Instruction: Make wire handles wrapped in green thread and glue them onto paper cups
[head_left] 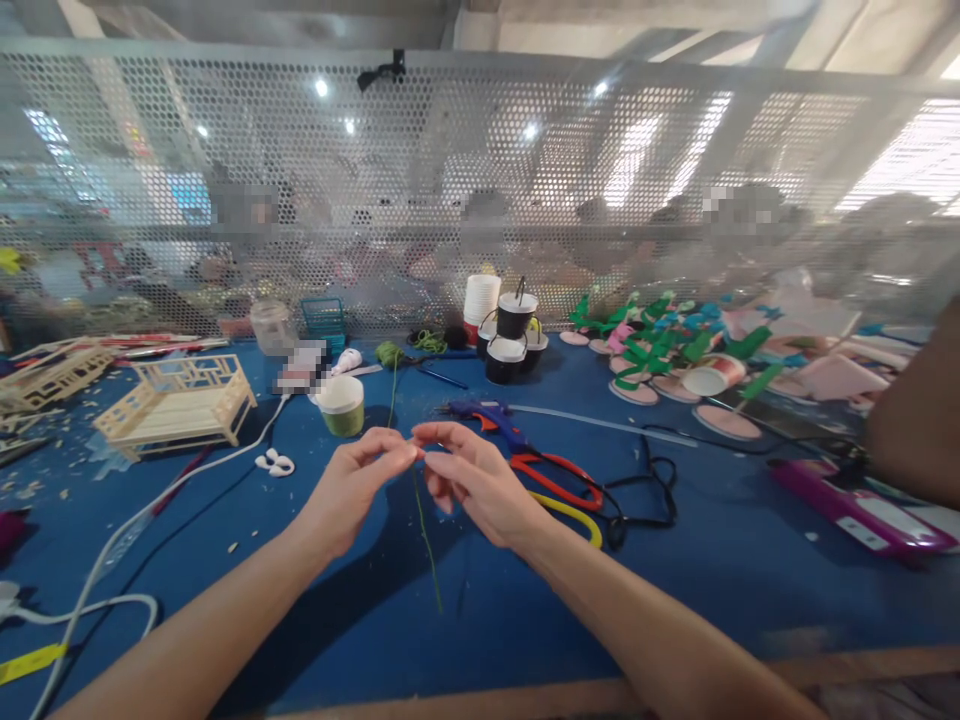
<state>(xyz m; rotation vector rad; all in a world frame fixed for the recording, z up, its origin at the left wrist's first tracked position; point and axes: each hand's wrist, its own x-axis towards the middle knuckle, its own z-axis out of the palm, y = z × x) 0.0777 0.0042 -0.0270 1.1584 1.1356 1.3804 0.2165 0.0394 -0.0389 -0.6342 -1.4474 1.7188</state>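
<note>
On a blue worktop [517,630], at far left, a miniature wooden bed frame [176,410] stands among pale scraps. A white cable [180,475] curves past it toward the near left. Next comes an upright cup [343,410] with a white rim and green side.

At the centre are a person's two bare hands, raised over the worktop with their fingertips meeting. The left hand [352,490] pinches thumb against forefinger on a strand of green yarn [427,540]; its tail hangs below the fingers. Beyond, near a small green ball [388,353], the strand shows again. The right hand [476,490] has its thumb and forefinger at the same spot; whether they grip the yarn cannot be told.

Just beyond the right hand lies a blue glue gun [499,420], with black cups [506,360] behind it. Farther right are looped red and yellow handles [559,480], green-leaved ornaments [652,355] on pink discs, and a purple device [862,510].
</note>
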